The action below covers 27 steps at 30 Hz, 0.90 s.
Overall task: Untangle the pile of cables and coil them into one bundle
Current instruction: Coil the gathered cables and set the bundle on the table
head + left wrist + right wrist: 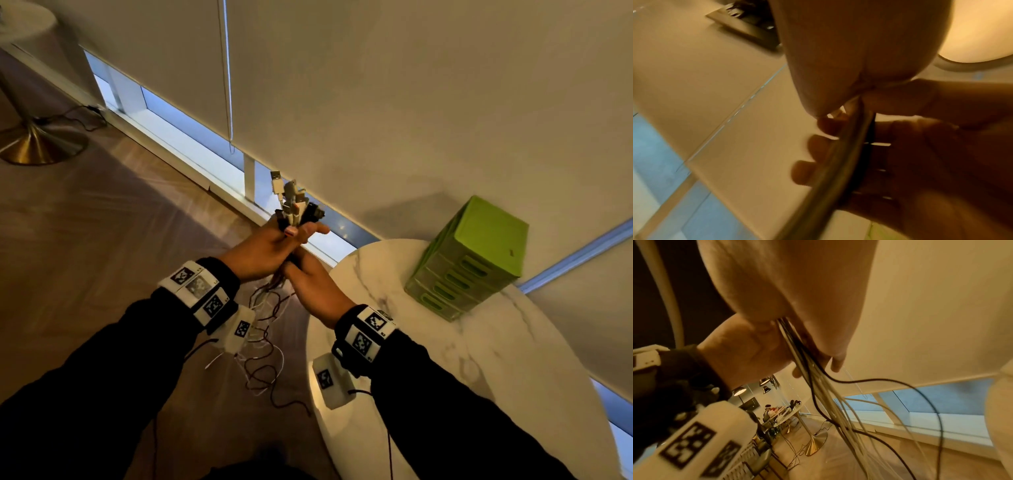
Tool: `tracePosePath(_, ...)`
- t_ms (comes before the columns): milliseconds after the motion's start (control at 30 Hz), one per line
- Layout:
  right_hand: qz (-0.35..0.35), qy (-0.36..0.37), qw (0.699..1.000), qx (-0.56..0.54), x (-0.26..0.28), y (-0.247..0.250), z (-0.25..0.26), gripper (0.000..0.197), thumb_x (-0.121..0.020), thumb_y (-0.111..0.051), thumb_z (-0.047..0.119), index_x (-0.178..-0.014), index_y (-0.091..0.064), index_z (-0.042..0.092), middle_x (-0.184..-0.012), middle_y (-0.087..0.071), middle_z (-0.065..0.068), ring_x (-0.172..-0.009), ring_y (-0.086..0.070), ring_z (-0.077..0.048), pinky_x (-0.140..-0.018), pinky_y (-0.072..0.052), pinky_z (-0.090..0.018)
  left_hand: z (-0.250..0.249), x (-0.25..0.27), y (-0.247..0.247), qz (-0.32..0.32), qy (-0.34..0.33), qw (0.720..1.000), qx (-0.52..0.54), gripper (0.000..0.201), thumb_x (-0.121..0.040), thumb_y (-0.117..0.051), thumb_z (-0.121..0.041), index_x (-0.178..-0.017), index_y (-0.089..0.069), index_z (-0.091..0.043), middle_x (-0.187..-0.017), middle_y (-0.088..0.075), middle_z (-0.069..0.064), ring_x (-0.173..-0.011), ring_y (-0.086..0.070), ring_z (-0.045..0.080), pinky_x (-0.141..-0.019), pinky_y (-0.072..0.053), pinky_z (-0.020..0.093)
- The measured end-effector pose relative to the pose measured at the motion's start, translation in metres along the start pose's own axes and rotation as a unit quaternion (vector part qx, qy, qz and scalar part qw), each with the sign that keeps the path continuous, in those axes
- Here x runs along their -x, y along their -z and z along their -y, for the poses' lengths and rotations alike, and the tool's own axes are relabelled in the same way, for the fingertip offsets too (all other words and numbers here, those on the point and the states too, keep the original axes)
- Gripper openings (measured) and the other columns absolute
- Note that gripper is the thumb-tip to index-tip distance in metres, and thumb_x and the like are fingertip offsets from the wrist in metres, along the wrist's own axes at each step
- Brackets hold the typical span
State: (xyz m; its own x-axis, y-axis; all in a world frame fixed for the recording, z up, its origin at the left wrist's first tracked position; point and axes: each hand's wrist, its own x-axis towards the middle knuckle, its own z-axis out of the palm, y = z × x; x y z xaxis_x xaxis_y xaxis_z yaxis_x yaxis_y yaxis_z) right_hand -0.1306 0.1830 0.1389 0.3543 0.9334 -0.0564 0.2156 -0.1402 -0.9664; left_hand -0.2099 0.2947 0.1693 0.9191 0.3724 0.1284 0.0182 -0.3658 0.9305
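Note:
A bundle of white, black and reddish cables stands upright in front of me, its USB plugs sticking out above my left hand, which grips it just below the plugs. My right hand grips the same bundle directly beneath the left hand. Loose strands hang below both hands toward the floor. In the left wrist view, curled fingers wrap round the cable bundle. The right wrist view shows the cables leaving between the two hands and spreading downward.
A round marble table lies at my right, with a green drawer unit on its far side. A brass pedestal base stands on the wooden floor at far left. Blinds and a low window sill run behind.

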Motion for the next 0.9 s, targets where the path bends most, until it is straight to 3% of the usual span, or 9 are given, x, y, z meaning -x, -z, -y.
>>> tracePosePath(67,-0.039,0.003,0.998,-0.045,0.006,0.002,0.003,0.038,-0.091,-0.043,0.022,-0.128,-0.048,0.029,-0.107,-0.065,-0.014,-0.096,-0.066,-0.027,-0.089,-0.057,-0.049,-0.005,-0.004,0.003,0.026,-0.002,1.0,-0.003,0.034,-0.108,-0.04,-0.031,-0.122,-0.068,-0.017,-0.094,-0.067,-0.025,-0.089,-0.064,-0.006,-0.072,-0.047,0.009)
tracePosePath(167,-0.059,0.015,0.996,-0.067,0.015,0.005,0.005,0.023,-0.09,-0.042,0.021,-0.111,-0.052,0.019,-0.077,-0.063,-0.004,-0.075,-0.064,-0.025,-0.077,-0.055,-0.048,-0.008,-0.013,0.003,0.032,0.02,0.999,0.014,0.038,-0.099,-0.051,-0.044,-0.115,-0.073,-0.017,-0.103,-0.071,-0.008,-0.103,-0.065,0.004,-0.088,-0.05,0.017)
tracePosePath(267,-0.074,0.001,0.987,-0.144,0.023,0.009,0.01,0.013,-0.093,-0.035,0.011,-0.082,-0.037,0.018,-0.06,-0.035,0.003,-0.05,-0.031,-0.013,-0.049,-0.03,-0.029,-0.011,-0.024,-0.005,0.048,0.08,0.993,0.069,0.044,-0.093,-0.061,-0.048,-0.115,-0.073,-0.012,-0.109,-0.074,0.003,-0.109,-0.067,0.014,-0.099,-0.049,0.031)
tracePosePath(400,-0.055,-0.047,0.983,-0.169,0.027,0.026,0.013,0.015,-0.097,-0.036,0.009,-0.085,-0.034,0.019,-0.061,-0.022,0.004,-0.049,-0.017,-0.009,-0.046,-0.02,-0.024,-0.018,-0.034,-0.019,0.032,0.08,0.988,0.125,0.039,-0.096,-0.067,-0.03,-0.111,-0.061,0.006,-0.088,-0.061,0.01,-0.085,-0.06,0.013,-0.083,-0.046,0.03)
tracePosePath(567,-0.032,-0.088,0.994,-0.058,0.028,0.044,0.011,0.019,-0.095,-0.039,0.018,-0.08,-0.046,0.011,-0.056,-0.045,-0.007,-0.046,-0.041,-0.021,-0.053,-0.038,-0.032,-0.025,-0.035,-0.036,0.019,0.032,0.997,-0.068,0.031,-0.096,-0.065,-0.042,-0.125,-0.069,-0.033,-0.119,-0.069,-0.012,-0.106,-0.061,-0.003,-0.089,-0.044,0.014)
tracePosePath(667,-0.065,-0.101,0.983,-0.141,0.033,0.049,0.015,0.023,-0.093,-0.037,0.008,-0.072,-0.034,0.017,-0.059,-0.023,-0.002,-0.05,-0.02,-0.016,-0.052,-0.017,-0.034,-0.023,-0.039,-0.042,-0.022,0.052,0.997,-0.058,0.028,-0.089,-0.068,-0.053,-0.108,-0.073,-0.034,-0.103,-0.074,-0.012,-0.099,-0.065,0.0,-0.09,-0.049,0.024)
tracePosePath(733,-0.104,-0.097,0.972,-0.188,0.038,0.052,0.018,0.019,-0.093,-0.036,0.006,-0.079,-0.032,0.018,-0.065,-0.015,0.0,-0.054,-0.013,-0.013,-0.053,-0.011,-0.034,-0.019,-0.046,-0.049,-0.003,0.087,0.996,0.014,0.056,-0.078,-0.071,-0.069,-0.115,-0.071,-0.027,-0.101,-0.076,-0.003,-0.099,-0.069,0.009,-0.093,-0.053,0.035)
tracePosePath(800,-0.127,-0.092,0.966,-0.206,0.04,0.051,0.018,0.012,-0.095,-0.035,0.007,-0.088,-0.034,0.017,-0.069,-0.013,-0.003,-0.056,-0.013,-0.013,-0.053,-0.011,-0.034,-0.014,-0.05,-0.058,-0.024,0.132,0.984,0.12,0.1,-0.063,-0.081,-0.074,-0.141,-0.05,-0.02,-0.117,-0.072,0.004,-0.11,-0.069,0.017,-0.101,-0.052,0.048)
tracePosePath(900,-0.131,-0.092,0.966,-0.204,0.044,0.053,0.017,0.008,-0.095,-0.034,0.01,-0.089,-0.038,0.015,-0.061,-0.022,-0.005,-0.05,-0.024,-0.017,-0.05,-0.026,-0.031,-0.015,-0.054,-0.066,-0.094,0.11,0.973,0.178,0.136,-0.057,-0.095,-0.051,-0.157,-0.004,-0.034,-0.141,-0.053,-0.003,-0.123,-0.058,0.012,-0.102,-0.051,0.036)
